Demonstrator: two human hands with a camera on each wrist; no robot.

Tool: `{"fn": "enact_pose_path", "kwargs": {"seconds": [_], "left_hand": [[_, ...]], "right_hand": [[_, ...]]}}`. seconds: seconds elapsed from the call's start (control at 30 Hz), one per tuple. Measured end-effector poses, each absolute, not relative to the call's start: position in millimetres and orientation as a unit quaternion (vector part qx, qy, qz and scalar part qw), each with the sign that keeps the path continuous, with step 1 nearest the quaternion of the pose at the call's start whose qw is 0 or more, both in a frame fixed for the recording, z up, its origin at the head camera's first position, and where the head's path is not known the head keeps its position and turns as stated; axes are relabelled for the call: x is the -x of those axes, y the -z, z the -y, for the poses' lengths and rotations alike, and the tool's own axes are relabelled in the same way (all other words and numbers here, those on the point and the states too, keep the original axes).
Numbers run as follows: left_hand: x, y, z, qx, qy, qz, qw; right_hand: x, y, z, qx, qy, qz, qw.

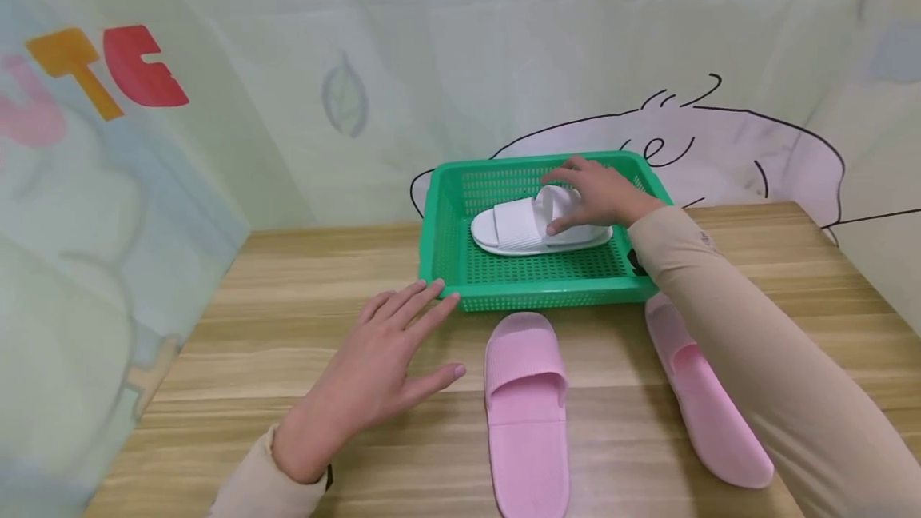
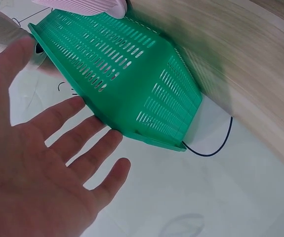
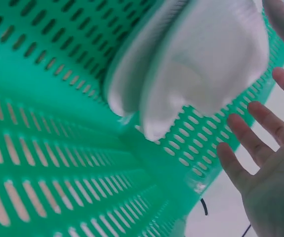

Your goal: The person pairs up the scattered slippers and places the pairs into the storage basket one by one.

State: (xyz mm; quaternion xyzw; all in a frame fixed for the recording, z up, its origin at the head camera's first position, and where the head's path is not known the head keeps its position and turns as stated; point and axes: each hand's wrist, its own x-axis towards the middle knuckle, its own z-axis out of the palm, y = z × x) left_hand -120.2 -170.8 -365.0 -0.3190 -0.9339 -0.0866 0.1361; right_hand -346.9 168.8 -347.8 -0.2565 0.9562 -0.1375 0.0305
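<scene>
A pair of white slippers [image 1: 520,226] lies in a green plastic basket [image 1: 554,294], one against the other in the right wrist view, where the nearer white slipper [image 3: 206,64] looks blurred. Over their right part reaches my right hand [image 1: 600,194], its fingers spread; in the right wrist view those fingers stand apart from the slippers. My left hand [image 1: 374,370] has its fingers extended at the basket's front left corner. Its fingertips meet or nearly meet the rim [image 2: 95,116]; firm contact is hard to tell.
In front of the basket a pink slipper [image 1: 528,438] lies on the wooden table [image 1: 316,286]. Another pink slipper [image 1: 712,414] is farther right, partly hidden by my right sleeve [image 1: 763,350]. Behind the basket hangs a printed cloth backdrop [image 1: 446,62].
</scene>
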Motion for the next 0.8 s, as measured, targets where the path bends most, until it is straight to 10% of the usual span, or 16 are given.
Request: {"fn": "enact_pose_path", "kwargs": {"seconds": [0.8], "left_hand": [[130,366,170,0.303,0.086,0.941,0.121]], "right_hand": [[329,285,-173,0.287,0.205,-0.932,-0.083]]}}
